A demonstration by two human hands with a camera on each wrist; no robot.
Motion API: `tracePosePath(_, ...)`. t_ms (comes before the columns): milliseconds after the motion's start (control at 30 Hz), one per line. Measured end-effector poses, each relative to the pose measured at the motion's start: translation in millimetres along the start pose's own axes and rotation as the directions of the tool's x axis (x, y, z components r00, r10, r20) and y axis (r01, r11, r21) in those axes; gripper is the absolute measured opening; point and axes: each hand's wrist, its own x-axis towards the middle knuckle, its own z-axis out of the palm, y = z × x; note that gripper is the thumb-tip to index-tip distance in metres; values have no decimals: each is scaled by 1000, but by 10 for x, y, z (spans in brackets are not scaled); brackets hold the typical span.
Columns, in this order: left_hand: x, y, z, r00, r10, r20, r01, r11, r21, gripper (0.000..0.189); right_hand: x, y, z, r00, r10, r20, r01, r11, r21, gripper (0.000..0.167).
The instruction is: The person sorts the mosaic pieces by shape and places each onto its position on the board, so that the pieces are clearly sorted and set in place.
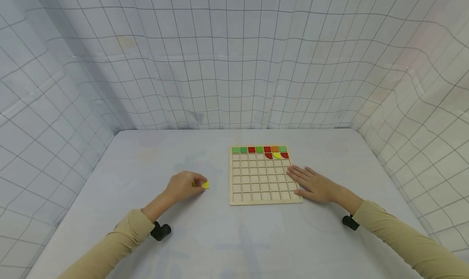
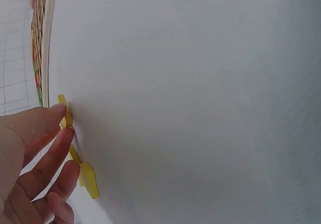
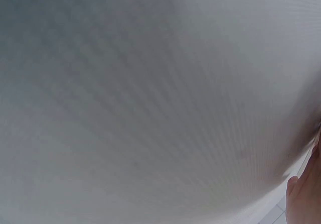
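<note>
My left hand (image 1: 184, 186) pinches a small flat yellow piece (image 1: 206, 185) between thumb and fingertips, just left of a wooden grid board (image 1: 252, 179). In the left wrist view, that pinched yellow piece (image 2: 65, 111) is near the table, and more yellow (image 2: 89, 180) shows by the other fingers; whether these touch it I cannot tell. My right hand (image 1: 316, 187) lies with straight fingers over the board's right edge. Only a bit of the right hand (image 3: 303, 199) shows in its own wrist view.
Green, red and orange square tiles fill the board's far row, among them a red tile (image 1: 251, 150). Below them at the right sit two curved red pieces and a yellow curved piece (image 1: 277, 155). The white table (image 1: 242, 234) is enclosed by gridded white cloth (image 1: 234, 67).
</note>
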Motion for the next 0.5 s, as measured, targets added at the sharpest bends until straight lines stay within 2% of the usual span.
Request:
tracePosePath(233, 67, 38, 43, 997, -10, 74, 17, 996, -93, 33, -4, 1, -15, 1000, 4, 7, -5, 1000, 6, 68)
tracePosePath(500, 131, 58, 72, 994, -22, 107, 33, 995, -98, 31, 5, 19, 6, 999, 17, 30, -17, 1000, 4, 69)
